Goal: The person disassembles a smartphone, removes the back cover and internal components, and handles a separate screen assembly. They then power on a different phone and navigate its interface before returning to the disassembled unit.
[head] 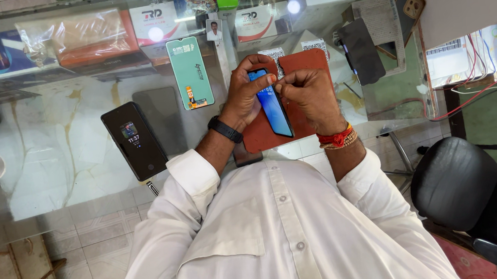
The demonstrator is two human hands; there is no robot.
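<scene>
Both hands (280, 94) pinch a smartphone (272, 103) over the red mat (304, 67) near the counter edge.

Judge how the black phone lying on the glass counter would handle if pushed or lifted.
The black phone looks flat and rigid, so it would probably slide rather than roll or tip. The glass counter is smooth, so a push may send it skidding. Its screen is likely fragile.

- Lit blue phone screen (271, 102) at centre, held in both hands.
- Black phone (134, 140), lit screen, at nine o'clock.
- Green-backed display panel (190, 72), eleven o'clock.
- White-and-red boxes (155, 21) at twelve o'clock.
</scene>
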